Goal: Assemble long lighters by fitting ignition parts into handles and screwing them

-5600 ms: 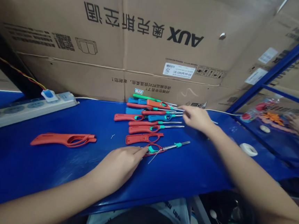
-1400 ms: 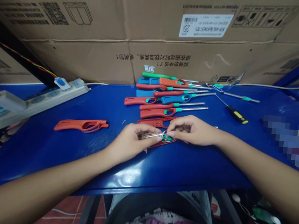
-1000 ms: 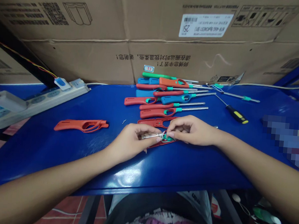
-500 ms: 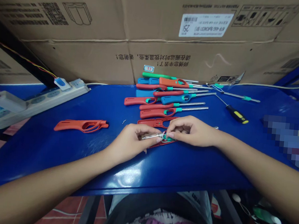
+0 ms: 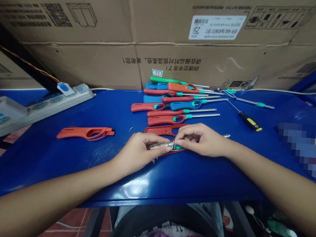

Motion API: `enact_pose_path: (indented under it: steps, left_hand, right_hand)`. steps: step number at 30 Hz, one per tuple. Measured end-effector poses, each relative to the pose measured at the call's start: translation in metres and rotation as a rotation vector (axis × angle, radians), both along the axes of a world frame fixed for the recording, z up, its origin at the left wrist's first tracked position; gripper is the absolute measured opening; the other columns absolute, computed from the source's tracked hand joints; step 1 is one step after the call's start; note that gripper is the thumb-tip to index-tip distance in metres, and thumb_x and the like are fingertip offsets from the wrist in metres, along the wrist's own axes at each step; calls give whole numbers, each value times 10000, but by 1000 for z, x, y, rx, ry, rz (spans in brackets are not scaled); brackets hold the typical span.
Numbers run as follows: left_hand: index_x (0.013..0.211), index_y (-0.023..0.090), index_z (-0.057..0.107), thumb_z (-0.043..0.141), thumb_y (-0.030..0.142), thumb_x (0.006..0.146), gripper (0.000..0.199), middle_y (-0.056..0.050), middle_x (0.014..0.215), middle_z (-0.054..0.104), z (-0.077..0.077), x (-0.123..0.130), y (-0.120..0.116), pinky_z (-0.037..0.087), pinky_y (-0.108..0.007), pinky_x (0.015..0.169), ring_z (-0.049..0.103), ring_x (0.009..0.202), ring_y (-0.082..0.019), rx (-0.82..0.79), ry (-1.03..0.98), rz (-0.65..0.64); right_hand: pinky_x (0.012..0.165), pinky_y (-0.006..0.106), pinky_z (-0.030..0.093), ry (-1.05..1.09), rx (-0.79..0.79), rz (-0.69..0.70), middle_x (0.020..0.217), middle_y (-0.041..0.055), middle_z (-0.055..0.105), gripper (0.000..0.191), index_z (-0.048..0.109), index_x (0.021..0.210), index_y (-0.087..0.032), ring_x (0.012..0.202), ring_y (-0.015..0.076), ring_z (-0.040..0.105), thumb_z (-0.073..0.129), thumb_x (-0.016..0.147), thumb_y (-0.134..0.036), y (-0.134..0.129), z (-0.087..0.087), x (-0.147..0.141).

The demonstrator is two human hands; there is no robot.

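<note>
Between the thumb and fingers of my left hand [image 5: 143, 146] is a clear lighter fuel tank [image 5: 157, 146]. My right hand [image 5: 200, 139] pinches a small green lighter part [image 5: 178, 147] at the tank's right end; its exact shape is hidden by my fingers. Thin pale wire shows beside it. Beneath both hands lies a red lighter half-shell [image 5: 171, 152], mostly covered. Just behind, another red half-shell [image 5: 161, 129] rests with its hollow inside facing up. A metal tube tip [image 5: 226, 136] sticks out past my right wrist.
Several stick lighters [image 5: 166, 121] are piled at the back against a cardboard box [image 5: 96, 65]. A screwdriver [image 5: 250, 121] and a loose lighter tube [image 5: 250, 102] lie back right. Orange shells [image 5: 75, 132] and small screws [image 5: 131, 129] lie left, near a power strip [image 5: 47, 103].
Both hands stay almost in place over the red half-shell. The left hand and the fuel tank have shifted very slightly to the right.
</note>
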State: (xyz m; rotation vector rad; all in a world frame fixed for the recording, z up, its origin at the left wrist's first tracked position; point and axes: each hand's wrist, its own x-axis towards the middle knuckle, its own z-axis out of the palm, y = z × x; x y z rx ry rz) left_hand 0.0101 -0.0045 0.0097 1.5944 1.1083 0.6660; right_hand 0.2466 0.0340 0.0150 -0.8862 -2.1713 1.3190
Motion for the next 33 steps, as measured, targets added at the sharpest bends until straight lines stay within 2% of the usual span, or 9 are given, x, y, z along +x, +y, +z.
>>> enact_pose_path:
  steps: [8, 19, 22, 26, 30, 33]
  left_hand:
    - [1035, 208, 812, 744, 387, 856, 262, -17, 708, 740, -1, 0, -1, 462, -189, 513, 576, 558, -103, 31, 0, 13]
    - [989, 176, 818, 752, 340, 849, 226, -37, 796, 775, 1, 5, -3, 440, -186, 512, 564, 561, -90, 87, -12, 57]
    - [997, 171, 814, 740, 338, 859, 229, -34, 792, 772, 3, 6, -3, 444, -181, 501, 554, 545, -84, 75, -22, 53]
    - [1029, 164, 803, 748, 356, 849, 269, -37, 783, 769, 3, 6, -3, 484, -193, 506, 581, 557, -102, 36, -46, 57]
    - [1062, 152, 795, 762, 368, 829, 319, -42, 743, 756, 3, 3, -2, 493, -205, 511, 602, 576, -122, 47, -29, 54]
    - [1032, 147, 804, 734, 378, 856, 298, -47, 742, 752, 3, 2, -1, 481, -204, 509, 588, 562, -115, 76, 12, 26]
  right_hand:
    - [518, 205, 354, 9, 52, 3, 746, 23, 645, 245, 726, 871, -105, 580, 68, 463, 653, 901, -337, -1, 1, 0]
    - [499, 201, 341, -12, 144, 0, 703, 18, 644, 234, 746, 855, -106, 547, 60, 446, 648, 908, -311, -3, 0, -2]
    - [508, 200, 363, 9, 90, -23, 712, 22, 652, 231, 740, 856, -106, 565, 67, 479, 656, 901, -317, -2, 0, -3]
    - [506, 205, 410, 88, -75, -87, 672, 5, 636, 281, 702, 826, -119, 552, 77, 525, 723, 851, -398, 0, 0, -3]
    - [367, 194, 318, 105, -206, -119, 500, -67, 515, 336, 654, 827, -138, 374, 51, 423, 746, 829, -461, 1, 0, -2]
    - [351, 190, 303, 118, -218, -127, 503, -64, 519, 359, 653, 818, -133, 365, 47, 417, 758, 814, -477, 1, 0, -1]
